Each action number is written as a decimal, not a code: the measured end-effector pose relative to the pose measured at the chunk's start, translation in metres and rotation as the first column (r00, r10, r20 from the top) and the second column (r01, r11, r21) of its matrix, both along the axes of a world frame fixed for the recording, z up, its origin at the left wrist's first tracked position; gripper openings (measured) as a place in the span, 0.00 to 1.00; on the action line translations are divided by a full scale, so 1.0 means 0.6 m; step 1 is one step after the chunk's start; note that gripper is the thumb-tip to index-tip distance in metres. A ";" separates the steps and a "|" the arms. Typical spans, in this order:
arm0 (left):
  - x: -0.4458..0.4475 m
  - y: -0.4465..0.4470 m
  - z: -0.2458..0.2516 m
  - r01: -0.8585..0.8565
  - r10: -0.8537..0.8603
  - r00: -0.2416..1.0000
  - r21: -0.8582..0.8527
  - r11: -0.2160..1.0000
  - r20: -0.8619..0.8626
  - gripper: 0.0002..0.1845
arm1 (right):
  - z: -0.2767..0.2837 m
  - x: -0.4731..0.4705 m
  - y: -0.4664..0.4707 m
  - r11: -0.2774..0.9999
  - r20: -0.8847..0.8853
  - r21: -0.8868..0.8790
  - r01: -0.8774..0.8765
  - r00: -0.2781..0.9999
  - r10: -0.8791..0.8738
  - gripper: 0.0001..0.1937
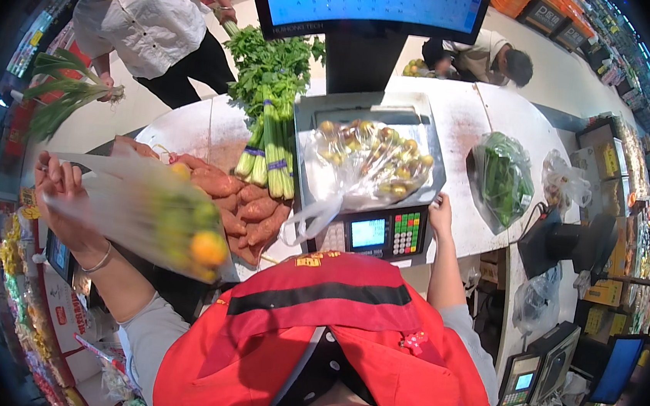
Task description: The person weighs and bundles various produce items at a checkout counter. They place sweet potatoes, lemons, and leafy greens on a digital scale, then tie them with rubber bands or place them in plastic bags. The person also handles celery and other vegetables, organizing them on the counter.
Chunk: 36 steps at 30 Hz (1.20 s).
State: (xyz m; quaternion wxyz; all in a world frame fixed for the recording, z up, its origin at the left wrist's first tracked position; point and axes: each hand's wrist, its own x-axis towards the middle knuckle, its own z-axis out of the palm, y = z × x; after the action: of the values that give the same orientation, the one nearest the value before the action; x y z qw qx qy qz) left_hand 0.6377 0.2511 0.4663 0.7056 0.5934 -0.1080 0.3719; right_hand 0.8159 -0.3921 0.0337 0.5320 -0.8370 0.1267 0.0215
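Note:
At the left, my left hand (64, 197) grips the top of a clear plastic bag of green and orange citrus-like fruit (189, 226), blurred. The bag hangs partly over a pile of sweet potatoes (258, 209). My right hand (440, 213) is by the right front corner of the weighing scale (437, 181); its fingers are partly hidden, and whether they touch the scale is unclear. A knotted clear bag of small round yellow-brown fruit (372, 158) lies on the scale's pan, above a lit display and keypad (389, 233). Bunches of celery (275, 146) with purple bands lie left of the scale.
A monitor (371, 4) stands behind the scale. On the white counter's (465, 122) right lie bagged leafy greens (501, 181) and another small bag (562, 180). One person (137, 24) at upper left holds green onions (68, 88); another person (494, 61) bends beyond the counter. A second scale (537, 366) is lower right.

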 end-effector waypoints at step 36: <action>-0.106 -0.254 -0.103 0.710 -0.717 0.693 0.229 0.665 -0.066 0.46 | 0.312 0.035 0.251 0.517 0.295 -0.700 -0.493 0.461 0.837 0.18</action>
State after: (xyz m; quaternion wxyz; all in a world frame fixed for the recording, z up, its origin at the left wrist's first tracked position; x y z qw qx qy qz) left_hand 0.5741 0.0986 0.4044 0.7170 0.5778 -0.3854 0.0591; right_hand 0.8368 -0.2417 0.2212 0.2366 -0.8812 -0.4040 -0.0651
